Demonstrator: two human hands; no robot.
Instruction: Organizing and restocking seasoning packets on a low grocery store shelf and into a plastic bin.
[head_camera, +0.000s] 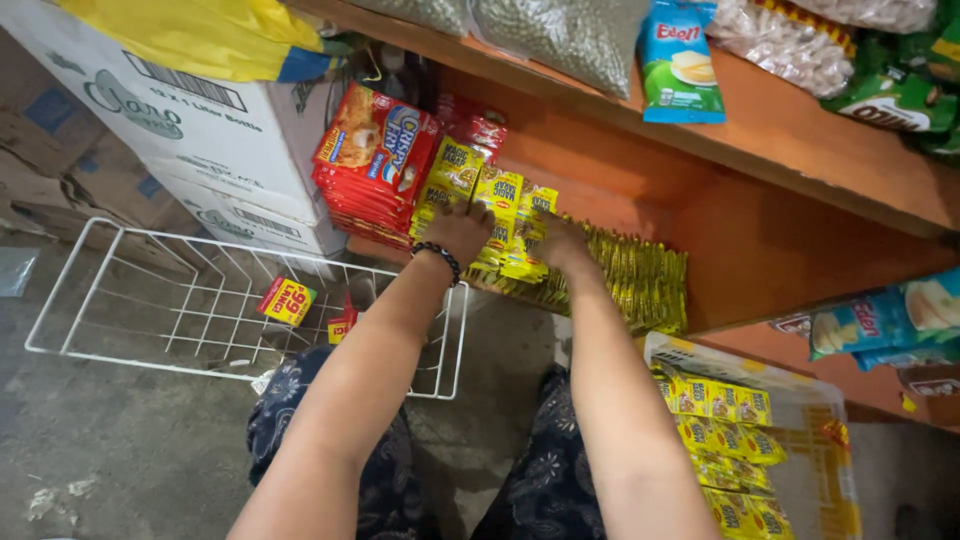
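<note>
Both arms reach forward, left hand (458, 230) and right hand (562, 243) curled in a grip

Shelf (760, 230) packed with packets (640, 280); wire basket (250, 300) mostly open

Both hands are up on the low wooden shelf (700, 215), pressed into a row of small yellow sachets (505, 215). The left hand (458, 232), with a dark bead bracelet (438, 258) at the wrist, sits on the sachets right beside a stack of red snack packets (375, 160). The right hand (562, 243) rests on the same row, with more yellow packs (640, 280) lined up edge-on past it. Down on the floor there's a white wire rack (150, 300) by cardboard boxes (200, 130), and a clear bag of yellow sachets (730, 440) by the right arm.
</note>
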